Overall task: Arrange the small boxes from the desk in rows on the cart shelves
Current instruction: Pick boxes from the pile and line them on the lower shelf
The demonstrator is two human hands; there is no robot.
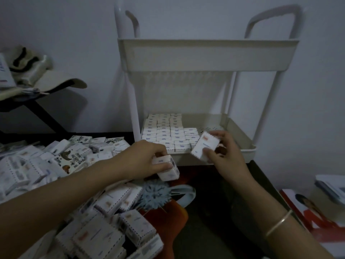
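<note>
A dim room with a bare, pale wall was shown, and a white cart was stood against it. The top shelf could not be seen into. The lower shelf was filled on its left with rows of small boxes, and its right part was left bare. A loose heap of similar boxes was spread low and to the left of the cart. The left hand was curled round a box, held below the shelf's front rim and near the heap. The right hand was pinched on a second box, held tilted with its long axis slanted up and to the right, just at the right front end of the rows. The bare space was judged to lie directly behind and to the right of that second box, so the right hand was the nearer. The box would need to be levelled to match the rows.
</note>
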